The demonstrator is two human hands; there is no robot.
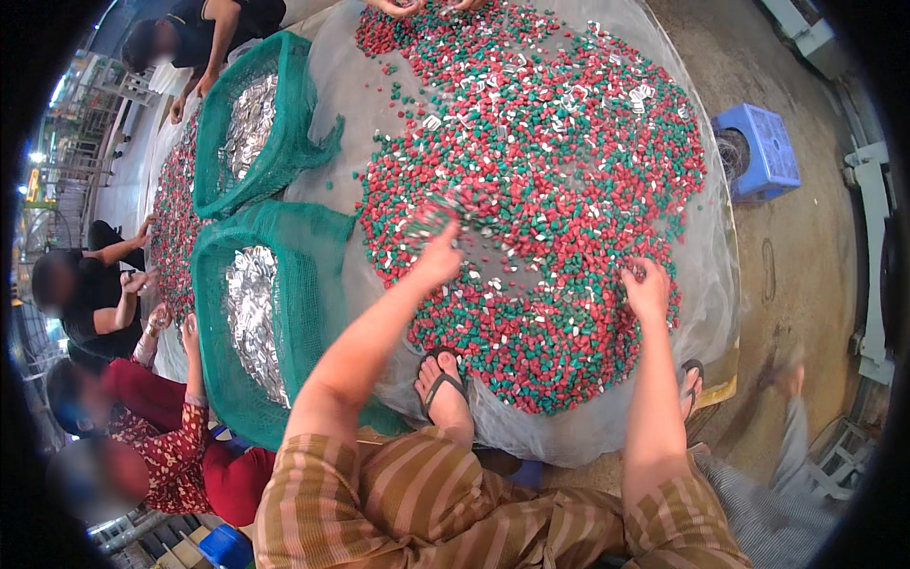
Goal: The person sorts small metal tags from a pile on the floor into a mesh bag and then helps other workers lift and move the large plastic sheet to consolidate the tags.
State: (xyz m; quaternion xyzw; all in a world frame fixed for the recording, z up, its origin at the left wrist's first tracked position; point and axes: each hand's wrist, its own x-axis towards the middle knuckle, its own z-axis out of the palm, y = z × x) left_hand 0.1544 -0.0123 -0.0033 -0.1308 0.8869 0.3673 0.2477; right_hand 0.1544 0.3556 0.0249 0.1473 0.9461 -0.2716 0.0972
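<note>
Small red and green pebble-like pieces (531, 351) lie in a wide heap, with white and silvery flat pieces mixed in. My left hand (441, 258) is over the heap's left part; pieces are smeared by motion at its fingertips, and its fingers are partly hidden. Farther right, my right hand (646, 287) is at the heap's right side, fingers curled together; what they hold, if anything, is too small to make out. Under the heap spreads a pale translucent sheet (531, 438).
Left of the heap stand a near basket (210, 318) and a far basket (205, 156), both draped in green mesh and holding silvery pieces. A blue plastic stool (773, 152) stands on the right floor. Co-workers sit left around another heap (175, 204); another person's hands (403, 8) touch the far edge.
</note>
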